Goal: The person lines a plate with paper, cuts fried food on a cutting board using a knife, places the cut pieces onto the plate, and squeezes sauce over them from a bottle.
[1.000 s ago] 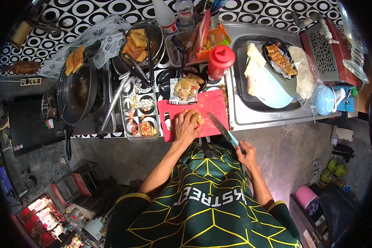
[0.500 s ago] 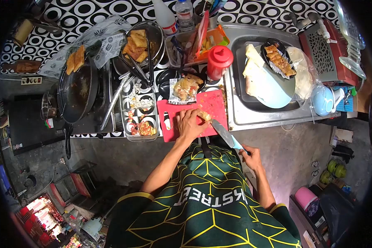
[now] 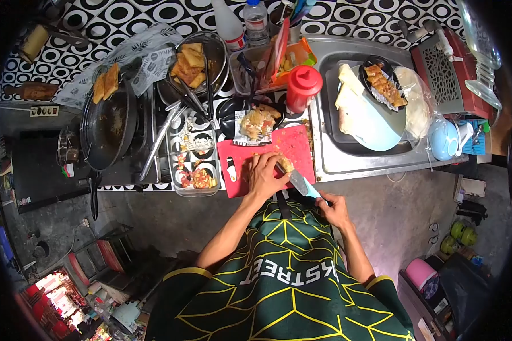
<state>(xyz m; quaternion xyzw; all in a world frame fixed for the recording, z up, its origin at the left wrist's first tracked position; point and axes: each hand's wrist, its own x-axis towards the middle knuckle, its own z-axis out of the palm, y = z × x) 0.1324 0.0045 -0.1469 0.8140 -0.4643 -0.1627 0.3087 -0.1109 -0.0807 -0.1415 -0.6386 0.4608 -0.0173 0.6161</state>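
Observation:
My left hand (image 3: 265, 176) is closed on a golden-brown fried pastry (image 3: 287, 164), pressing it to the red cutting board (image 3: 296, 142). Most of the pastry is hidden under the fingers. Held by its light-blue handle, a kitchen knife (image 3: 297, 183) is in my right hand (image 3: 334, 210). Its blade reaches the pastry, close to my left fingertips. Just beyond the board, a black dish (image 3: 228, 116) holds printed paper and cut filled pastry pieces (image 3: 258, 122).
Left are a divided container (image 3: 194, 191) of chopped fillings, a strainer of fried pastries (image 3: 189, 65) and a wok (image 3: 111, 133). A red squeeze bottle (image 3: 303, 91) stands behind the board. Wrappers and a plate (image 3: 384, 122) lie over the sink (image 3: 330, 159) at right.
My right hand has moved left and slightly up, bringing the knife blade in against the pastry beside my left fingers. My left hand stays nearly in place on the board.

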